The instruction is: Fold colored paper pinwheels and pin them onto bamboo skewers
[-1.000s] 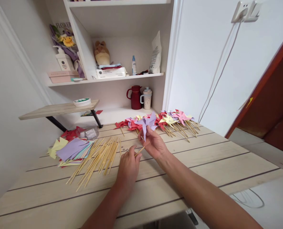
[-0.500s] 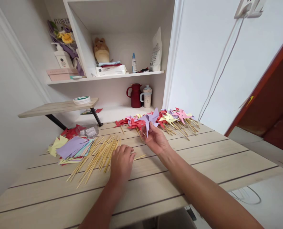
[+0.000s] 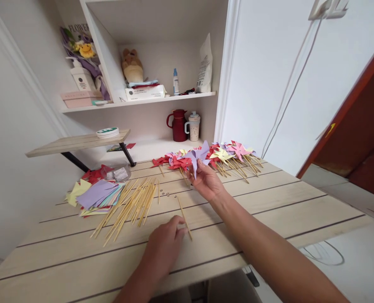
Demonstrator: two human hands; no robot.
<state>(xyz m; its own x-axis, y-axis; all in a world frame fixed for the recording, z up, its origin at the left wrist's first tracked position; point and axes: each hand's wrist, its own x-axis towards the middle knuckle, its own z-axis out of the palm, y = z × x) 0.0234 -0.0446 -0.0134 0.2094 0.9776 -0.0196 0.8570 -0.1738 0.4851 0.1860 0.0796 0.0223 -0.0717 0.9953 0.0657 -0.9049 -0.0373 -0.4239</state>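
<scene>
1. Between thumb and fingertips of the right hand (image 3: 207, 183), closed and raised above the table (image 3: 262, 214): one purple pinwheel (image 3: 197, 158), blades already folded in. No stick visible on it; judged shaped but unmounted.

2. Low over the boards, at the left hand (image 3: 165, 242): loosely curled, thumb and forefinger slightly parted, right beside a single stick (image 3: 183, 212) lying aslant. Cannot tell touching from merely close. Judged the likely mate for the purple pinwheel, joining not yet done.

3. Just past the single stick: a few metal bits (image 3: 168, 194), scattered. Too small to identify; possibly fastenings, awaiting use.

4. Beyond the right hand, along the back edge: pile of pinwheels (image 3: 222, 155) in red, pink, yellow and purple, many with sticks pointing nearer. Apparently a large share done; too overlapped to count.

5. Left of the metal bits: spread of loose sticks (image 3: 133, 206), bare, plentiful. Much mounting left, by the look.

6. Farther left, next to the loose sticks: stack of coloured paper (image 3: 96, 194), purple uppermost, with red paper (image 3: 94, 176) and a clear box (image 3: 120, 174) behind. Seemingly more to make up; cannot tell flat from folded lower down.
</scene>
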